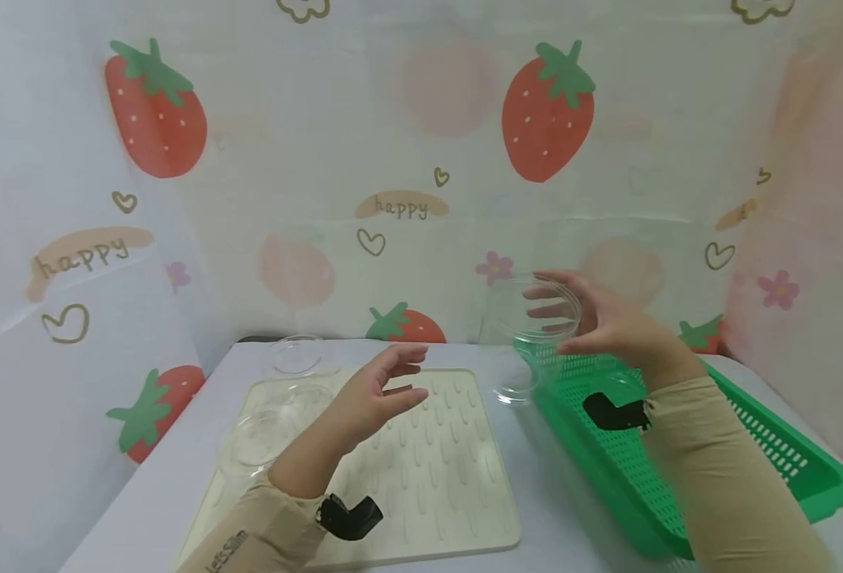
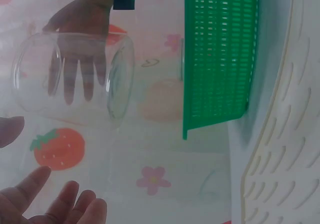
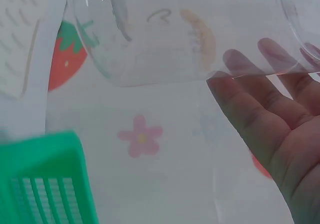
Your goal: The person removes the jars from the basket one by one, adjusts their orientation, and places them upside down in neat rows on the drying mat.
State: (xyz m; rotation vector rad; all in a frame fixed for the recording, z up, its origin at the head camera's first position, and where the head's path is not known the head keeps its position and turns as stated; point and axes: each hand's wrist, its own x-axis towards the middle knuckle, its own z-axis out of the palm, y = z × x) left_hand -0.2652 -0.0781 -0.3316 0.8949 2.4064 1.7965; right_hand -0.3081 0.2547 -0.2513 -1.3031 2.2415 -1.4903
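Observation:
A clear cylindrical jar (image 1: 509, 338) is off the table, tilted, just left of the green basket. My right hand (image 1: 603, 322) holds it near the upper rim, fingers along the far side and thumb on the near side. In the right wrist view, fingertips show through the transparent wall of the jar (image 3: 160, 53). Over the cream mat (image 1: 435, 461) my left hand (image 1: 367, 402) is raised with fingers relaxed and apart, touching nothing. The left wrist view shows a gap between those fingers and the jar (image 2: 120, 81).
Several clear containers (image 1: 259, 439) stand on the mat's left side and behind it. A green perforated basket (image 1: 582, 458) sits at right, with something clear inside its far end. Strawberry-print curtain (image 1: 421, 263) encloses the white table's back and sides.

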